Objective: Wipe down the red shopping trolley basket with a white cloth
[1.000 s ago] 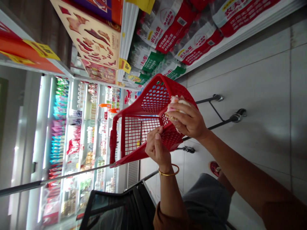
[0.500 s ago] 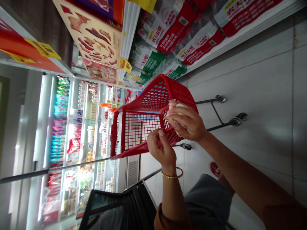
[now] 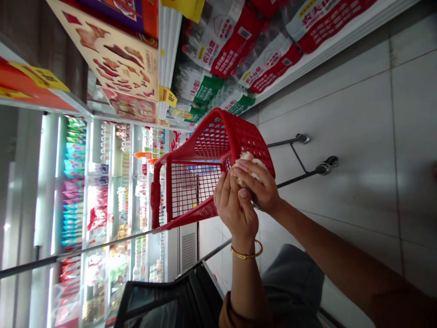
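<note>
My right hand point(image 3: 265, 193) is closed around a small pale packet point(image 3: 251, 160) with pink and white on it, held against the rim of a red plastic shopping cart basket point(image 3: 191, 182). My left hand point(image 3: 235, 213), with a gold bangle point(image 3: 246, 255) on the wrist, is raised beside it. Its fingers are together and press on the same packet, thumb against my right fingers. Most of the packet is hidden by the hands. The whole view is turned sideways, with the floor at the right.
The cart's wheels point(image 3: 327, 165) stand on pale floor tiles. Shrink-wrapped packs of bottled water point(image 3: 239, 45) fill the low shelf at the top. Lit chiller shelves point(image 3: 102, 191) with coloured packets run along the left. A black frame point(image 3: 164, 296) is at the bottom.
My left hand has left the basket's edge and risen to the packet, so both hands meet on it. My right hand with the packet has drawn slightly closer. The view shifted a little.
</note>
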`<state>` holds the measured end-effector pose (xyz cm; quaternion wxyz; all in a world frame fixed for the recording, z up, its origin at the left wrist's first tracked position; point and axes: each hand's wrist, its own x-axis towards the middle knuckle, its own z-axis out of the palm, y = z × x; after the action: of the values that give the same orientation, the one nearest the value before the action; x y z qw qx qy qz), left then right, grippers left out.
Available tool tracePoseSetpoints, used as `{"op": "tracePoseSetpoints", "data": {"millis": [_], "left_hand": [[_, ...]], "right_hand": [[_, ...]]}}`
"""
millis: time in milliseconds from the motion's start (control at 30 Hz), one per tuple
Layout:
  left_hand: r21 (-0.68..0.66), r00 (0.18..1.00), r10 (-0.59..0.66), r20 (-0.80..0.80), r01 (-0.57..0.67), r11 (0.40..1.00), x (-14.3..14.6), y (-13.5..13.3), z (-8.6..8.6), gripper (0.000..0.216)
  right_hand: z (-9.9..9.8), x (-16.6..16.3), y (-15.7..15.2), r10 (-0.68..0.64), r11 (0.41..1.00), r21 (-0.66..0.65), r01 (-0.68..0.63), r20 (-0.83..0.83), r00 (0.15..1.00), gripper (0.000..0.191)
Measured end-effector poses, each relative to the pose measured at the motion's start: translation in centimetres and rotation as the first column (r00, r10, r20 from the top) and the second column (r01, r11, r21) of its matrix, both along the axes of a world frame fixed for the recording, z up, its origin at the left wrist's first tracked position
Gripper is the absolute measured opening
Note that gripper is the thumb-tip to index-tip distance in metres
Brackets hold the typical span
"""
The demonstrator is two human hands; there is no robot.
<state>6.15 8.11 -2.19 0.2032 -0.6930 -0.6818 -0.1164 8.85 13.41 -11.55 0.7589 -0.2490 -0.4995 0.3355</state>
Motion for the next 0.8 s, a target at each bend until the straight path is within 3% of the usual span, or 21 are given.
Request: {"op": "tracePoseSetpoints", "data": {"millis": [233,433,667,800], "left_hand": [[0.047,1.000,-0.018,-0.022,0.019,0.999,0.0,0.4,0.0,0.038],[0.058,0.999,-0.032,-0.041,0.035,0.998,-0.2,0.7,-0.2,0.039],[0.103,0.999,-0.030,-0.032,0.033,0.994,-0.6,1.1,-0.4,0.036],[0.095,1.000,-0.013,-0.029,0.015,0.995,-0.8,1.2,-0.3,0.034]], "right_hand": [[-3.4,-0.6,-0.5,-0.076,0.995,-0.052,0.079,0.056,0.996,0.057],[-6.0,-1.0,-1.2,-0.053,0.986,-0.153,0.067,0.096,0.994,0.052],[-7.8,-1.2,-1.8,-0.024,0.972,-0.227,0.057,0.145,0.989,0.054],[-7.6,-1.2,-1.9,-0.004,0.958,-0.285,0.027,0.082,0.997,0.048]]}}
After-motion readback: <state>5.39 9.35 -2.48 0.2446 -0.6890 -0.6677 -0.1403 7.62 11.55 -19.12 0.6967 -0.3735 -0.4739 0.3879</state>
